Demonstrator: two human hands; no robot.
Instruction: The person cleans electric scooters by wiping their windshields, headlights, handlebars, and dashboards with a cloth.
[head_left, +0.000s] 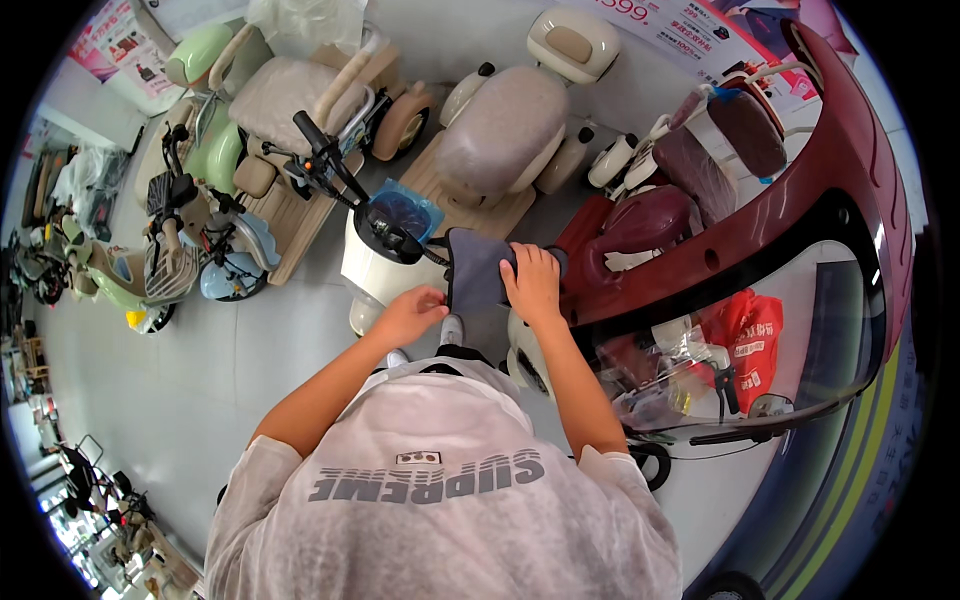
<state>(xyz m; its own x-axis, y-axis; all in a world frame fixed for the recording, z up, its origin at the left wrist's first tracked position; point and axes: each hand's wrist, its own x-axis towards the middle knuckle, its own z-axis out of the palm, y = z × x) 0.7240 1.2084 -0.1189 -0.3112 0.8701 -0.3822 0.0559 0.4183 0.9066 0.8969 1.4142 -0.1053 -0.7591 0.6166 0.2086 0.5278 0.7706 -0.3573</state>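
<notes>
A grey cloth piece with a black edge (477, 271) hangs at the handlebar of a white scooter (375, 259) in front of me. My right hand (534, 283) lies over its right side, fingers on top and thumb toward its middle. Just beyond these fingers a dark rounded end (559, 256) shows, perhaps a handlebar grip. At the lower left corner of the cloth is my left hand (414, 318), its fingers curled against the edge. Whether they pinch it is hard to see. Left of the cloth sits the scooter's black dash (388, 231), partly under blue film (420, 210).
Close on the right stands a dark red vehicle front with a windshield (727, 255); a red bag (754, 349) shows through it. Plastic-wrapped seats (504, 127) are ahead. More scooters (176, 217) stand to the left, beside grey tiled floor (150, 405).
</notes>
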